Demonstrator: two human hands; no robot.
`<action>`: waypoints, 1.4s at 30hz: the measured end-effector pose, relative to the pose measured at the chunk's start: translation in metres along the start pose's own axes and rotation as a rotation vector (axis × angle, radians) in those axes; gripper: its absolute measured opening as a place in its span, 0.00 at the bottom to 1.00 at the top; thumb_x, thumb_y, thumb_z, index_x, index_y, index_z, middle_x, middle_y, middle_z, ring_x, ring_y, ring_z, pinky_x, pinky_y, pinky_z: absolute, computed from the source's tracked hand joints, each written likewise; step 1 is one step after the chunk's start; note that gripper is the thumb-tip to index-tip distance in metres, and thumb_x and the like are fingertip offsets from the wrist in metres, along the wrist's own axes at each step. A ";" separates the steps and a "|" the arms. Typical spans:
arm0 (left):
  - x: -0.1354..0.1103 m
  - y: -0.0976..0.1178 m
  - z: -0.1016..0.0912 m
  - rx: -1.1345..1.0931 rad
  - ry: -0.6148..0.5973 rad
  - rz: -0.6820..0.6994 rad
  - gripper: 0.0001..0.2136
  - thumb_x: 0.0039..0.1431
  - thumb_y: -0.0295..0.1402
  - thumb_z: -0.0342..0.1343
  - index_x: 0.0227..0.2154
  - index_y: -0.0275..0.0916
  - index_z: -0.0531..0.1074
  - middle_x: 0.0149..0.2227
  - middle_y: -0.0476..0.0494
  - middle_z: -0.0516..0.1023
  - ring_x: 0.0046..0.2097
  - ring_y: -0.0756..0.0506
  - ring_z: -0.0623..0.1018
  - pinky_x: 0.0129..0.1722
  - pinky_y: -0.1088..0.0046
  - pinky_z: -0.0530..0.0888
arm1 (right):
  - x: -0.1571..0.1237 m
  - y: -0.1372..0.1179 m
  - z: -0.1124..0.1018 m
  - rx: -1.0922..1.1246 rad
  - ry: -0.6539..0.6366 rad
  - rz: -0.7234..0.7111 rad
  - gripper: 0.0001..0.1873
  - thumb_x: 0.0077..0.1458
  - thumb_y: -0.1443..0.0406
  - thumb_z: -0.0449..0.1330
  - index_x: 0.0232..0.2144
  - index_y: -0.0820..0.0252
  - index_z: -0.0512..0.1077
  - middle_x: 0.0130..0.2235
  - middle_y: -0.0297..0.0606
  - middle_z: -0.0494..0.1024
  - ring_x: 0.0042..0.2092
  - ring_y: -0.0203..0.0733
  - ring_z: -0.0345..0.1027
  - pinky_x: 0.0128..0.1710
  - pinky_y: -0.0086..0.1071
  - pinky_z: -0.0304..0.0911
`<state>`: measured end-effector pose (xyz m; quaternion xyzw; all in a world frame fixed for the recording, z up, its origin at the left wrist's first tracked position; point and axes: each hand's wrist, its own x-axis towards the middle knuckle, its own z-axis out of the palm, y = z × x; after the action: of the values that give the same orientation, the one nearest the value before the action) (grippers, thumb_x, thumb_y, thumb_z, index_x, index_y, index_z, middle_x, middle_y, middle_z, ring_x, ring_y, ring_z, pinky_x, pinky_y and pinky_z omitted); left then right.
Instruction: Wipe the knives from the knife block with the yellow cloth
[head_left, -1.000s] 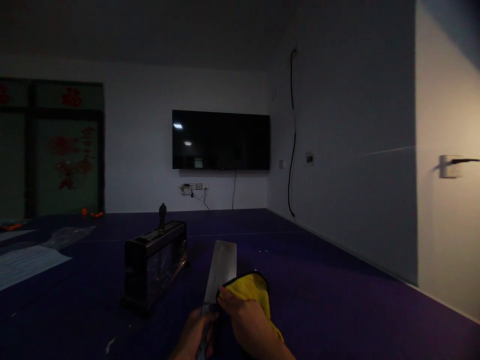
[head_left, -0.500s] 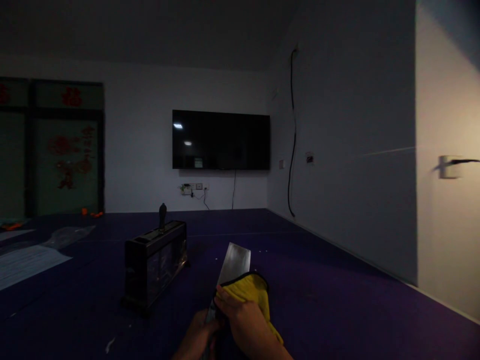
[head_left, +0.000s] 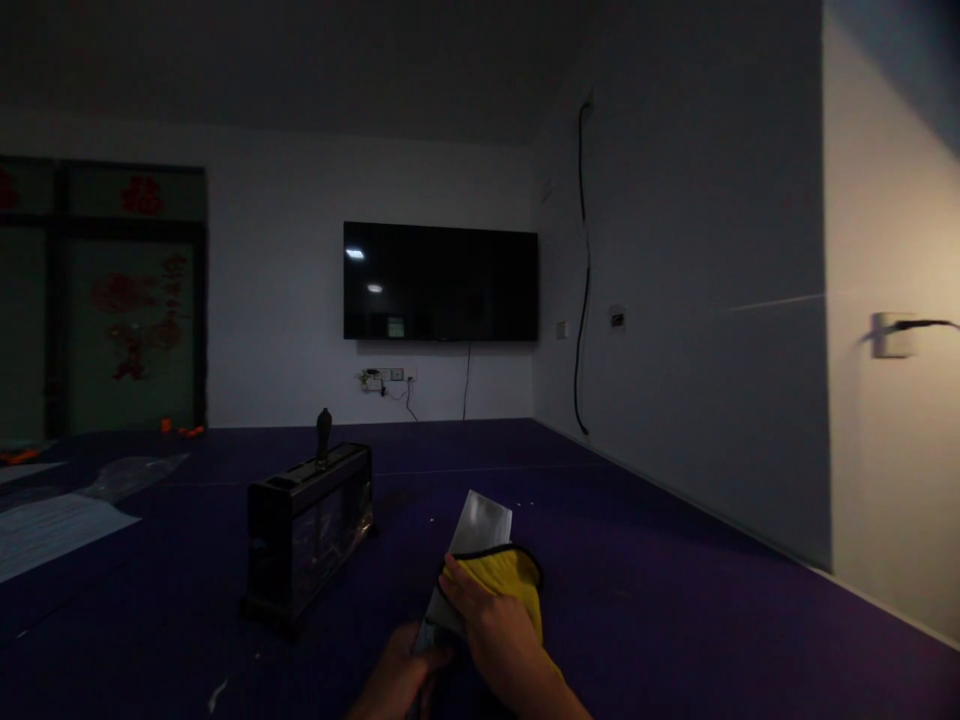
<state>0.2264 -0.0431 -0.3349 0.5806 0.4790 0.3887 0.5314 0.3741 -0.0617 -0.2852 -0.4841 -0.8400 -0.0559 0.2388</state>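
Observation:
Low in the view, my left hand point(head_left: 401, 665) is closed around the near end of a broad-bladed cleaver point(head_left: 482, 522), whose handle is hidden in my grip. The flat metal blade points away from me, slightly to the right. A yellow cloth point(head_left: 506, 578) with a dark edge lies over the middle of the blade. My right hand point(head_left: 487, 620) presses that cloth against the metal with its fingers together. To the left of both hands stands a dark knife block point(head_left: 311, 530) with clear sides, a black handle point(head_left: 323, 437) sticking up from its top.
The purple surface point(head_left: 637, 600) carries paper sheets point(head_left: 60, 530) and clear plastic wrap point(head_left: 135, 473) on the left. Small orange items point(head_left: 180, 428) lie at the far left. A wall point(head_left: 697, 350) runs along the right, with a hanging black cable point(head_left: 583, 300). A television point(head_left: 441, 283) hangs ahead.
The cleaver's tip has shifted slightly to the right. My right hand and the cloth have moved a little right, and slightly more bare metal shows near my left hand.

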 end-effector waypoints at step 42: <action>-0.002 0.001 0.005 0.163 0.001 -0.040 0.07 0.44 0.27 0.54 0.29 0.36 0.65 0.17 0.58 0.63 0.18 0.55 0.61 0.19 0.79 0.56 | 0.006 0.057 -0.020 -0.116 0.209 0.325 0.32 0.52 0.76 0.40 0.58 0.52 0.53 0.62 0.32 0.50 0.49 0.37 0.67 0.40 0.28 0.68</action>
<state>0.2306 -0.0460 -0.3341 0.6120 0.5207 0.3380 0.4900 0.4261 -0.0339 -0.2731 -0.6178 -0.7167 -0.1152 0.3023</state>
